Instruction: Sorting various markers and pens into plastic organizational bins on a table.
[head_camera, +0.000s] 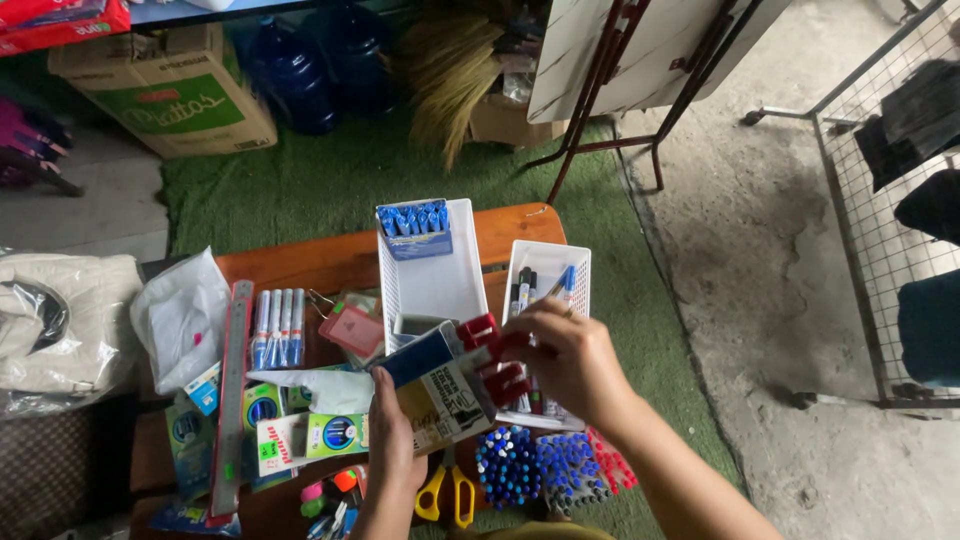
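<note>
Both hands on the pen box, over the wooden table.

My left hand is closed around the pen box, holding it tilted above the table. My right hand pinches the red pens poking from its open end, just beside the small white basket.

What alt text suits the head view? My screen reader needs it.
Two hands hold a box of red-capped pens over a wooden table: left hand beneath, right hand on top, above two white baskets.
</note>
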